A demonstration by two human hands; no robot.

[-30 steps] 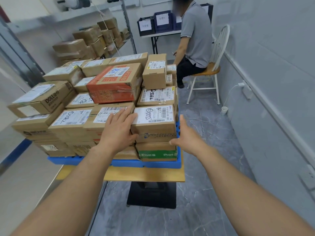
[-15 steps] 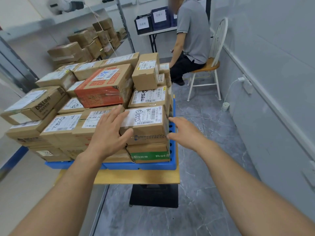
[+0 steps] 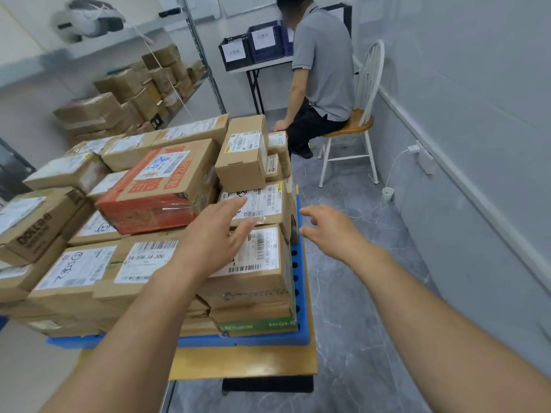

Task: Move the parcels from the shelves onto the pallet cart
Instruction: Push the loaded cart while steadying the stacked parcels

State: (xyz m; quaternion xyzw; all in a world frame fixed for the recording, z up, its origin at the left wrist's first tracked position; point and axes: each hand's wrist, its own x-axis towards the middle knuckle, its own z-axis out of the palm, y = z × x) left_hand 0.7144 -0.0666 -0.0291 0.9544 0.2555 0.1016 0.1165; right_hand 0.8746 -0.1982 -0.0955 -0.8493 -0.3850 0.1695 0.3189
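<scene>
Parcels [image 3: 89, 263]: brown labelled cartons, stacked several layers deep across centre and left of frame. Sit on a blue pallet [image 3: 301, 293], itself on the tan cart deck [image 3: 238, 365] at lower centre. On top of the stack, an orange-red carton [image 3: 155, 198] left of centre; just right of it a small carton [image 3: 243, 153] on end. Left hand [image 3: 214, 236] at centre, palm down over the front-right carton [image 3: 256, 269], fingers straight and spread, tips reaching over the labelled carton [image 3: 262, 201] behind it; touching or hovering, cannot tell. Right hand [image 3: 331, 228] right of centre, in the air just beside the stack's right edge, fingers apart and loosely curled, holding nothing. Upper left: shelves [image 3: 89, 52] with more brown cartons [image 3: 119, 93]. Upper centre: seated person [image 3: 325, 70] in grey shirt, back turned, on a white chair [image 3: 354, 126] with wooden seat; dark crates [image 3: 256, 46] with white labels on a table beyond. Right of frame: grey wall, white cup [image 3: 387, 195] on the marbled floor below a plug [image 3: 413, 149].
</scene>
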